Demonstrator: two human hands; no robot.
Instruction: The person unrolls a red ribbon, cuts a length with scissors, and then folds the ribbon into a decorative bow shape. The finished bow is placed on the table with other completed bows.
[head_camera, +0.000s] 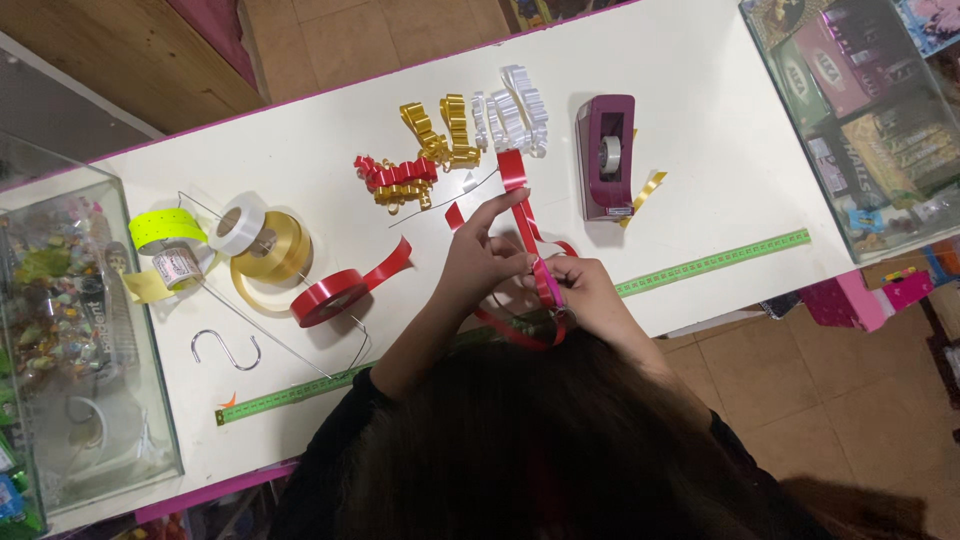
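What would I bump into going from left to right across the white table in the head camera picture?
Glass box → neon yellow ribbon roll → white ribbon roll → gold ribbon roll → red ribbon roll → left hand → right hand → maroon tape dispenser → glass display case.

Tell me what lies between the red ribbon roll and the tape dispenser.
In the head view, between the red ribbon roll and the tape dispenser lie red and gold curled bows and the left hand holding red ribbon.
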